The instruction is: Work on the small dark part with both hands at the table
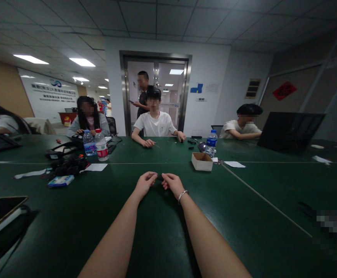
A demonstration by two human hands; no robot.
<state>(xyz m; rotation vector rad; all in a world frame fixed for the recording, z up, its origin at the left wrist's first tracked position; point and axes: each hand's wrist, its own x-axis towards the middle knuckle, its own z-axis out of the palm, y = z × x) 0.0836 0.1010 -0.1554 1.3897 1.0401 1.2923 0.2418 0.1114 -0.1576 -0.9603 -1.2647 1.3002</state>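
Both forearms reach out over the dark green table (156,239). Between my hands is a small black object (159,177), too small and dark to name. My left hand (145,185) pinches its left end with thumb and fingers. From the other side, my right hand (173,185), with a silver bracelet (182,196) at the wrist, grips its right end. My fingers cover much of the object.
An open cardboard box (202,162) and a blue-capped bottle (211,143) stand right of centre. To the left are two bottles (101,146), black straps (68,165) and a blue-white packet (61,181). Several people sit across the table; one person (156,125) faces me.
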